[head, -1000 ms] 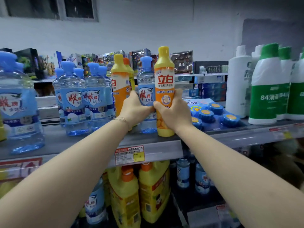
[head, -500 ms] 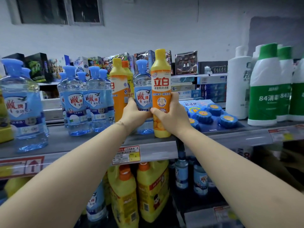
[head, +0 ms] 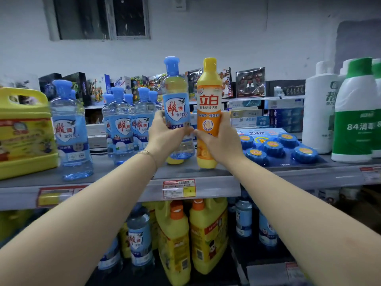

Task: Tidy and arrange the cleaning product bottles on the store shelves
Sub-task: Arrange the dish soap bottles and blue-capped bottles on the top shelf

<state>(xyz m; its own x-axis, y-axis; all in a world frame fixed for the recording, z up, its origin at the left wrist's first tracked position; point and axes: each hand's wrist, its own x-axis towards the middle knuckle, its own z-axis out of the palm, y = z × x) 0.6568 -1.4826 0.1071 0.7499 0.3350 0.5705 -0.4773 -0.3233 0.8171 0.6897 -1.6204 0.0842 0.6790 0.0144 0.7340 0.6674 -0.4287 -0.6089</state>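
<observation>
My left hand [head: 165, 137] is wrapped around the lower half of a clear blue bottle [head: 177, 108] with a blue cap, holding it upright in the middle of the frame; its base looks raised a little off the shelf [head: 206, 182], though I cannot be sure. My right hand [head: 220, 141] grips a yellow bottle [head: 209, 104] just beside it, fingers closed round its orange label, and the two bottles stand side by side, nearly touching. The yellow bottle's base sits at the shelf surface. Behind my left wrist a yellow bottle base [head: 175, 161] peeks out. To the left of centre a cluster of blue bottles [head: 127, 124] stands on the same shelf, with one more [head: 70, 131] nearer the front and a yellow jug [head: 24, 131] at the left edge. At the right, blue round pucks [head: 274, 145] lie in a pack, and white and green bottles [head: 354, 112] stand at the far right edge.
</observation>
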